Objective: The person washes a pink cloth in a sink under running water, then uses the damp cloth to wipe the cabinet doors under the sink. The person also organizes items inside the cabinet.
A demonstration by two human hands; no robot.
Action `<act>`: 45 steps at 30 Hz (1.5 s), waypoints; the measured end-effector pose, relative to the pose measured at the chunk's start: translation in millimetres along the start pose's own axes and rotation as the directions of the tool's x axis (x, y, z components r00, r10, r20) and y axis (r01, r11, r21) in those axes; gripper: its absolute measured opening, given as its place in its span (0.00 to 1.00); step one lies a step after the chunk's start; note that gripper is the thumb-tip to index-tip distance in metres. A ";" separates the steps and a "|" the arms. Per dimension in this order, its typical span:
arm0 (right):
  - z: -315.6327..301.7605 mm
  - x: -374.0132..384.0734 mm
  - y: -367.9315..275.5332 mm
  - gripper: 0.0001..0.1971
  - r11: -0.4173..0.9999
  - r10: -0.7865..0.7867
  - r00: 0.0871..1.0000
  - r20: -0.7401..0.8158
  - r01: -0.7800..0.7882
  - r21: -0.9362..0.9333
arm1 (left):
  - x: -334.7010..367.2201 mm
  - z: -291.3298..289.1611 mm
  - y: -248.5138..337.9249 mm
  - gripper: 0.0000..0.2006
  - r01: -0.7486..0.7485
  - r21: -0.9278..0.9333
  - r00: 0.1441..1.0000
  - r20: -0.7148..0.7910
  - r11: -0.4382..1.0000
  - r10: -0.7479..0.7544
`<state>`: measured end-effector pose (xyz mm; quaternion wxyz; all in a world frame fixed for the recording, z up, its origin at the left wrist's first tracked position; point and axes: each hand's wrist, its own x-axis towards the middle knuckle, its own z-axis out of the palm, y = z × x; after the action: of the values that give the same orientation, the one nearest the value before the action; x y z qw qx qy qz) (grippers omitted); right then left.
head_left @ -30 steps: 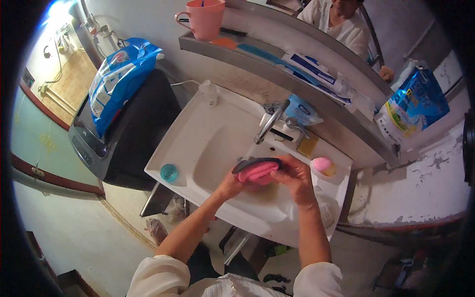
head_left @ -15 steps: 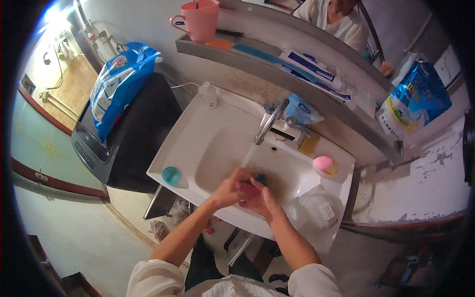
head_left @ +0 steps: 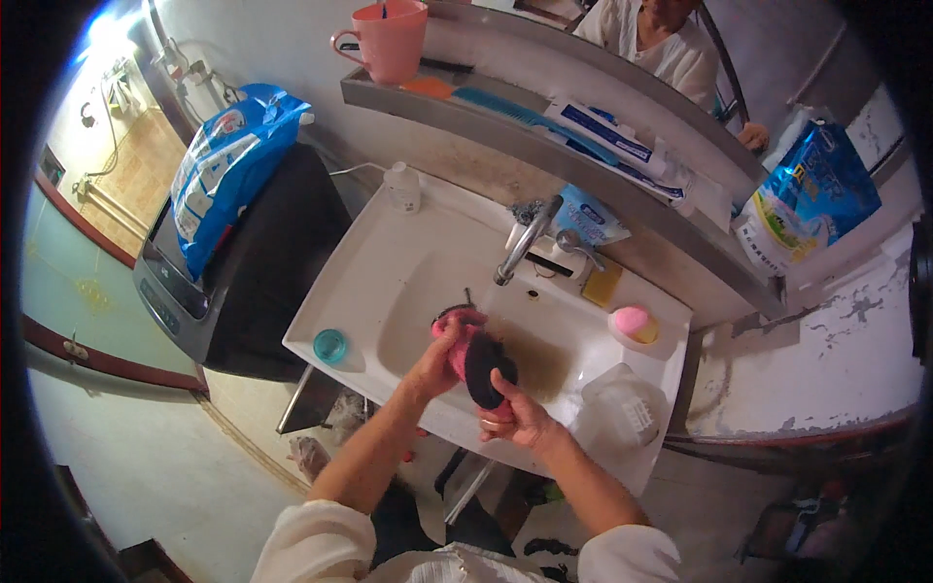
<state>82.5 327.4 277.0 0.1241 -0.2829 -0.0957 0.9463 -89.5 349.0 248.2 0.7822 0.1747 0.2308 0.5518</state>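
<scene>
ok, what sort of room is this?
Probably a home washroom: there's a sink with a tap, and a blue comb on the shelf above.

"Shelf contents?"

"A grey shelf (head_left: 428, 110) carries a pink mug (head_left: 392, 44), upright at the left end, with a slim item showing inside. Beside it lie a flat orange piece (head_left: 428, 87), then a blue comb (head_left: 497, 104), then a white-and-blue box (head_left: 604, 134). A mirror (head_left: 777, 49) rises behind."

"Left side?"

"A black, boxy appliance (head_left: 277, 282), with a blue-and-white bag (head_left: 233, 165) slumped on top. Beyond it, a door (head_left: 87, 262): pale green panel, reddish-brown frame. Bright light (head_left: 112, 44) at upper left."

"Right side?"

"A blue pouch (head_left: 826, 189), upright, near the shelf's right end; its lower front shows white, green and yellow. Below it, a pale ledge (head_left: 807, 350). Condition: paint flaking, grey patches exposed."
</scene>
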 end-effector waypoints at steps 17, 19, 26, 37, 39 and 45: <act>49.8 11.8 -67.3 0.14 -0.670 -0.466 0.885 -0.011 -0.361 -0.648 | 45.2 7.3 36.5 0.10 0.043 0.804 0.999 -0.031 -0.593 0.031; 41.2 17.1 -65.5 0.13 -0.737 -0.426 0.905 0.013 -0.338 -0.585 | 44.7 23.4 39.6 0.10 0.111 0.767 0.993 -0.114 -0.632 0.036; -5.1 15.1 -72.2 0.18 -0.282 -0.539 0.840 -0.066 -0.254 -0.925 | 32.2 19.6 34.9 0.11 0.105 0.884 0.926 -0.254 0.456 0.279; -133.2 69.1 -4.7 0.15 -0.174 -0.721 0.648 -0.245 -0.512 -0.841 | 2.6 9.8 40.4 0.08 -0.064 0.513 0.840 -0.435 0.856 0.324; -128.6 68.3 -8.9 0.16 -0.233 -0.707 0.661 -0.251 -0.553 -0.800 | 1.6 10.0 37.6 0.09 -0.054 0.554 0.829 -0.440 0.831 0.347; -156.7 87.8 -16.7 0.14 -0.411 -0.739 0.657 -0.149 -0.615 -0.672 | 4.9 -5.3 31.9 0.10 -0.052 0.651 0.811 -0.415 0.757 0.413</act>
<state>102.1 386.1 107.5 -0.0719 -0.5810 -0.7992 0.1362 -116.0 364.3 259.8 0.5074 0.2853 0.5803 0.5695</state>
